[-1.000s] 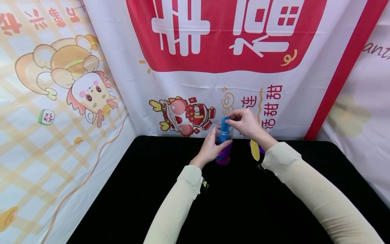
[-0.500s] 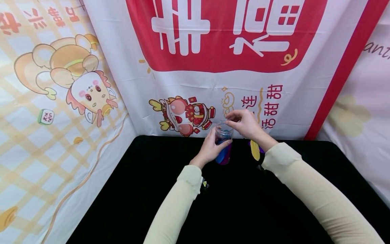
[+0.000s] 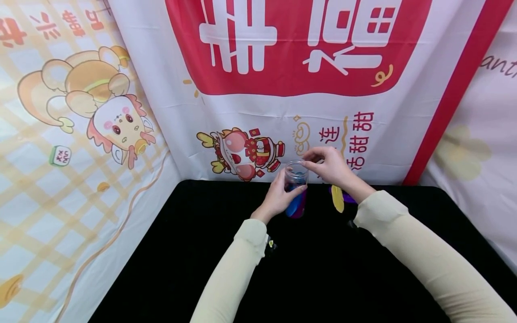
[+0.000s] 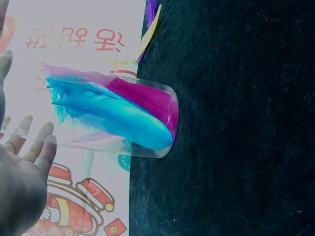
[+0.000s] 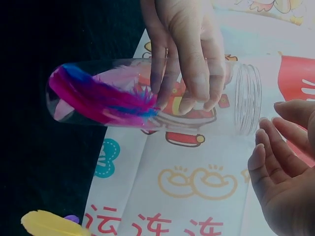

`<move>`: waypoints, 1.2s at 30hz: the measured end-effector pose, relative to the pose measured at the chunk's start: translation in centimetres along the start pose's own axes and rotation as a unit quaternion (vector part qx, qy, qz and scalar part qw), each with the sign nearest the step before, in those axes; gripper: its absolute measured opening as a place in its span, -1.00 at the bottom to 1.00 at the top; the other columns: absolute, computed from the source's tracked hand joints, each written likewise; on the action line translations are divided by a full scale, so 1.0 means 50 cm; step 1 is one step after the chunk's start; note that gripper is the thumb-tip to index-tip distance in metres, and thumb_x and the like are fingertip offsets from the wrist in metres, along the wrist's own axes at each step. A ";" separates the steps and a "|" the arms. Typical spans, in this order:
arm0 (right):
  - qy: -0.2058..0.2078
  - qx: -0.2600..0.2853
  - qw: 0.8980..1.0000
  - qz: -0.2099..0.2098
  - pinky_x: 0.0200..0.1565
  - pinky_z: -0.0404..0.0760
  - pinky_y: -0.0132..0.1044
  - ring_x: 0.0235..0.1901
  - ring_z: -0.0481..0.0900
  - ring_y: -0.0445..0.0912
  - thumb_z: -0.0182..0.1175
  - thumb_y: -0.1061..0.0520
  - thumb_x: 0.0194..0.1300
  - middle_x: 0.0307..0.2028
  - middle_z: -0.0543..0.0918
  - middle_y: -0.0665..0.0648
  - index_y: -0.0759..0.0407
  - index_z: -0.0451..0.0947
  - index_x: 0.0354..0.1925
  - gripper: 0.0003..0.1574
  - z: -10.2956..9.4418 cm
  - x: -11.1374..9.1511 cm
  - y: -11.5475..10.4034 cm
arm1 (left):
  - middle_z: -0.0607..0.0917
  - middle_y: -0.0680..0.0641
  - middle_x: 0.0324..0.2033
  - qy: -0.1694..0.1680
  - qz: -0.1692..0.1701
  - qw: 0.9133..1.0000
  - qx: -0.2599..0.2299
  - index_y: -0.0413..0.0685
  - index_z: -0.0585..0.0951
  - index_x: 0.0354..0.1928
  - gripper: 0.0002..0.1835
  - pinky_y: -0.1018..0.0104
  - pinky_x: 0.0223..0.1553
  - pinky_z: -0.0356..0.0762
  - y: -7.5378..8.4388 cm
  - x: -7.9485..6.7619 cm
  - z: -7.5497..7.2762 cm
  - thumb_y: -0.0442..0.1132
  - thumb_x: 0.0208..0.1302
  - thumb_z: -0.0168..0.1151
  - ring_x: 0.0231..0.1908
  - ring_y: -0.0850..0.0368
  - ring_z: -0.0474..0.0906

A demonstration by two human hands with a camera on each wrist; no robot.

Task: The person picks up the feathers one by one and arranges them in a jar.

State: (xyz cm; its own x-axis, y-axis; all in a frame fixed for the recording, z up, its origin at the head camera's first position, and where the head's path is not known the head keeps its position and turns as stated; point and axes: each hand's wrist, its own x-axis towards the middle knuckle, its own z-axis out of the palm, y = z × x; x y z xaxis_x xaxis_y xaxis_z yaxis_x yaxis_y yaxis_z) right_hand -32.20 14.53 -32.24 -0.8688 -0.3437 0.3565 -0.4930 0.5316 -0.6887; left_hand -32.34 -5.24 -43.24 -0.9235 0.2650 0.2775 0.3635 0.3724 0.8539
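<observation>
A clear jar (image 3: 296, 172) stands upright near the table's back edge, with its threaded mouth (image 5: 248, 98) uncapped. My left hand (image 3: 276, 197) grips it around the side. Inside lie a blue feather (image 4: 108, 110), a magenta feather (image 5: 81, 96) and a pale pink feather (image 5: 118, 76), all low in the jar. My right hand (image 3: 329, 166) is beside the mouth, its fingers loosely bent with nothing between them. Right of the jar, partly behind my right wrist in the head view, a yellow feather (image 3: 337, 198) lies by a purple feather (image 3: 349, 198).
A black cloth (image 3: 315, 269) covers the table. Behind it hangs a white and red printed backdrop (image 3: 242, 107), with a checked printed sheet (image 3: 44, 188) on the left. The table's back edge runs right behind the jar.
A second ago my right hand pinched the blue feather in the jar's mouth. Now that feather lies inside, and the hand is empty and slightly farther right. My left hand keeps its grip.
</observation>
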 end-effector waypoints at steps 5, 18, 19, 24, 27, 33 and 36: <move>-0.006 0.010 1.000 0.003 -0.18 0.68 -0.15 -0.22 0.69 0.00 0.36 0.11 0.39 -0.21 0.78 0.16 0.23 0.74 -0.06 -0.76 -0.009 -0.006 0.008 | 0.36 -0.14 0.41 0.003 0.005 1.000 -0.004 0.04 0.17 0.54 -0.14 0.14 0.36 0.43 -0.002 0.001 0.001 0.12 0.36 0.36 0.38 0.03 0.39; -0.022 0.009 1.000 0.019 -0.20 0.68 -0.17 -0.20 0.68 0.01 0.33 0.08 0.41 -0.19 0.77 0.17 0.25 0.72 -0.04 -0.72 -0.021 -0.021 0.024 | 0.37 -0.08 0.39 0.005 -0.006 1.000 -0.010 0.09 0.18 0.53 -0.16 0.20 0.36 0.42 -0.003 -0.003 0.002 0.12 0.36 0.36 0.37 0.08 0.40; -0.023 0.011 0.999 0.020 -0.21 0.69 -0.18 -0.20 0.68 0.01 0.33 0.08 0.41 -0.19 0.77 0.17 0.25 0.72 -0.04 -0.72 -0.022 -0.022 0.026 | 0.38 -0.08 0.39 0.005 -0.007 1.000 -0.011 0.09 0.19 0.53 -0.16 0.20 0.36 0.42 -0.003 -0.003 0.002 0.12 0.36 0.37 0.37 0.09 0.40; -0.020 0.016 0.999 0.023 -0.29 0.70 -0.29 -0.21 0.69 0.02 0.34 0.07 0.41 -0.19 0.77 0.19 0.24 0.72 -0.04 -0.71 -0.028 -0.027 0.039 | 0.37 -0.12 0.40 0.007 -0.005 1.000 -0.013 0.06 0.19 0.52 -0.16 0.15 0.36 0.43 -0.001 0.000 0.002 0.09 0.35 0.38 0.37 0.06 0.41; -0.015 0.015 0.999 0.024 -0.30 0.70 -0.32 -0.22 0.68 0.02 0.34 0.08 0.41 -0.20 0.76 0.20 0.27 0.72 -0.04 -0.71 -0.031 -0.032 0.046 | 0.38 -0.14 0.39 0.010 0.001 1.000 -0.009 0.03 0.19 0.52 -0.15 0.13 0.35 0.45 0.000 0.001 0.003 0.09 0.34 0.39 0.35 0.04 0.42; -0.005 0.008 1.000 0.021 -0.32 0.68 -0.35 -0.27 0.67 0.01 0.34 0.13 0.40 -0.23 0.76 0.20 0.26 0.73 -0.08 -0.77 -0.035 -0.040 0.063 | 0.40 -0.13 0.37 0.012 0.001 1.000 -0.005 -0.05 0.21 0.51 -0.14 0.14 0.34 0.45 -0.001 0.002 0.004 0.10 0.34 0.39 0.33 0.03 0.44; -0.002 0.006 1.000 0.022 -0.30 0.66 -0.36 -0.26 0.67 0.00 0.34 0.12 0.40 -0.22 0.77 0.20 0.24 0.73 -0.09 -0.78 -0.037 -0.044 0.071 | 0.40 -0.12 0.36 0.013 -0.002 1.000 -0.004 -0.05 0.21 0.51 -0.13 0.13 0.34 0.45 0.000 0.002 0.004 0.11 0.34 0.39 0.33 0.03 0.44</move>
State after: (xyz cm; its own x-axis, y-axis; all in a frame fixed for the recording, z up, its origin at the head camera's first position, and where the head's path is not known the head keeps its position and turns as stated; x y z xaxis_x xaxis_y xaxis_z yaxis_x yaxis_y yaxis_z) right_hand -32.12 18.61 -34.32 -0.8899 -0.3221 0.3231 -0.4528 0.5371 -0.7117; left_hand -32.42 -5.01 -43.30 -0.9274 0.2413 0.2858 0.3597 0.3661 0.8582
